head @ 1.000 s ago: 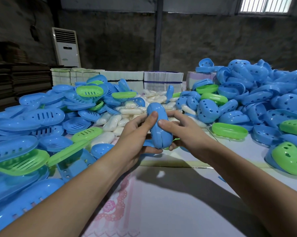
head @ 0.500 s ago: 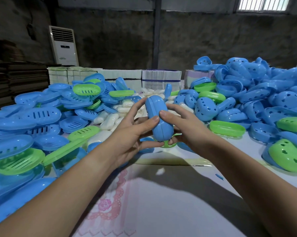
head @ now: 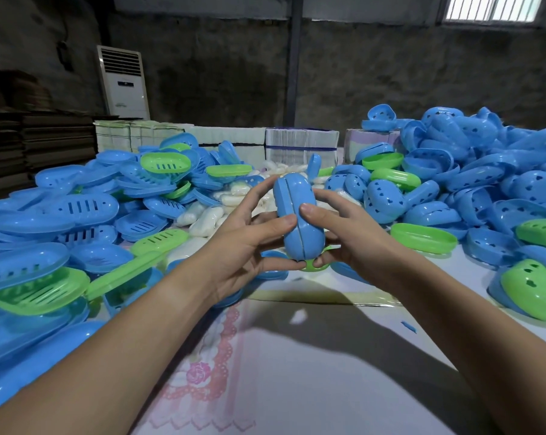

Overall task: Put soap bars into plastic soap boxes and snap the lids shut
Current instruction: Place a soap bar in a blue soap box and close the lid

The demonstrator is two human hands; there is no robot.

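A closed blue soap box [head: 298, 216] stands on end above the table, its seam facing me. My left hand [head: 249, 240] grips it from the left, thumb across the front and fingers behind. My right hand [head: 350, 237] grips it from the right, thumb pressed on the front near the seam. Whether a bar is inside is hidden. White soap bars [head: 208, 216] lie in a heap behind the hands.
Slotted blue and green lids [head: 86, 208] pile up on the left. Blue and green box halves with holes [head: 472, 177] heap on the right. A green half [head: 424, 237] lies near my right wrist. White cloth-covered table [head: 296, 372] lies in front; stacked cartons [head: 300, 146] stand behind.
Both hands have lifted the blue box slightly and shifted their grip, with the thumbs now pressing closer together on its front. The box stays upright between them.
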